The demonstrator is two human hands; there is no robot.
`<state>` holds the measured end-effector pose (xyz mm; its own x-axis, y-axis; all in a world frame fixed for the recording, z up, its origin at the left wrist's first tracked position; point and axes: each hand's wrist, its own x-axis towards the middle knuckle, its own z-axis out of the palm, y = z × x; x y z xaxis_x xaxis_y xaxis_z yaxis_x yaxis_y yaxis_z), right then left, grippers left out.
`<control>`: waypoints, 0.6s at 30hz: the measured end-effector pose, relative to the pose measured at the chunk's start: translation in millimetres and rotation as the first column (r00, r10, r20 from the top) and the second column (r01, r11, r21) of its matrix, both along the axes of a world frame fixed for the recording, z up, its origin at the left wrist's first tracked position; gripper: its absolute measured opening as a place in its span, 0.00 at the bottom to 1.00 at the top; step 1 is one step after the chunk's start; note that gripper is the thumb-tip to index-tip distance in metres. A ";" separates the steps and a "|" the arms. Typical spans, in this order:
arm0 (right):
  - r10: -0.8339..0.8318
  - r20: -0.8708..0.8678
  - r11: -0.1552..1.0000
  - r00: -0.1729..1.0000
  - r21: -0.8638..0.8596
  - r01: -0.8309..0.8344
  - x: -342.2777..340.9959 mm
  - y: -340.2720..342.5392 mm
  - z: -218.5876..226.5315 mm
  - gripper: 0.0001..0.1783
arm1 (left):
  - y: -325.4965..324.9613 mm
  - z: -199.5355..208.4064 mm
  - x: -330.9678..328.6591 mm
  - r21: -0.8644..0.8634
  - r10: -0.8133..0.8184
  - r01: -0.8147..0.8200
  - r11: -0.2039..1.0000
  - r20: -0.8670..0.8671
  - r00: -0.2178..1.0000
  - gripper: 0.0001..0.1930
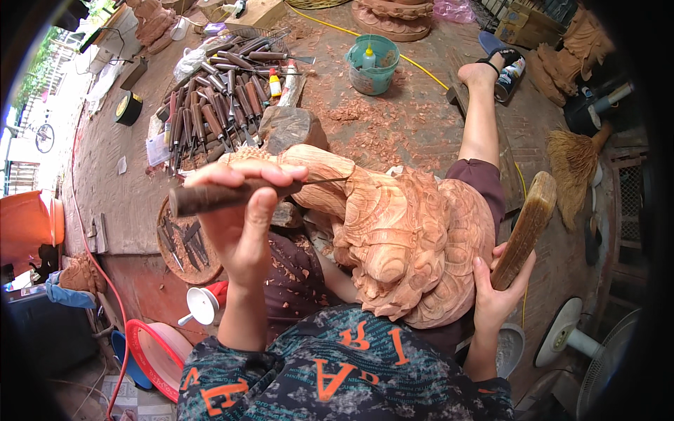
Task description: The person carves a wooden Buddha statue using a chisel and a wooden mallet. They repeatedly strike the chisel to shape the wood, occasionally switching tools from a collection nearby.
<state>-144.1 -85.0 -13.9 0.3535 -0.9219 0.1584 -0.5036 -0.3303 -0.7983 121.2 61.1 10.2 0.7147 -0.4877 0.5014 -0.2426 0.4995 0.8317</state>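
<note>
A large reddish wood carving (397,242) with scrolled, layered relief lies across my lap. My left hand (242,228) is closed round the dark wooden handle of a carving chisel (217,198). The chisel's thin blade reaches right, its tip at the carving's upper part; whether it touches the wood I cannot tell. In my right hand (497,298) is a worn wooden mallet (528,224), tilted up and away from me. That hand is beside the carving's right side, and the mallet stands apart from the chisel.
Many chisels (225,98) lie heaped at the upper left, near a wooden block (291,128). A round tray (179,259) holds several blades. Beyond is a teal bucket (372,77) with a bottle inside. Wood chips litter the floor; a broom (572,168) and a fan (611,365) are right.
</note>
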 end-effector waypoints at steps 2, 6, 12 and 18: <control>0.001 -0.005 1.000 1.000 -0.005 -0.001 -0.3 0.4 -0.8 0.35 | -4.0 5.3 1.1 0.051 0.031 -0.028 0.998 -0.058 0.998 0.15; 0.014 0.024 1.000 1.000 0.008 -0.014 -0.8 -0.2 -1.8 0.35 | -13.2 8.3 13.5 0.142 -0.044 0.042 0.989 0.011 0.999 0.12; -0.006 0.051 0.999 0.999 0.035 0.004 -0.1 0.1 -0.4 0.35 | -52.5 -1.5 21.9 -0.132 -0.224 0.201 0.971 -0.203 0.953 0.15; -0.022 0.153 0.997 0.988 0.079 0.010 6.8 1.4 0.6 0.28 | -110.6 9.0 -31.6 0.156 -0.162 0.108 0.982 0.391 0.906 0.15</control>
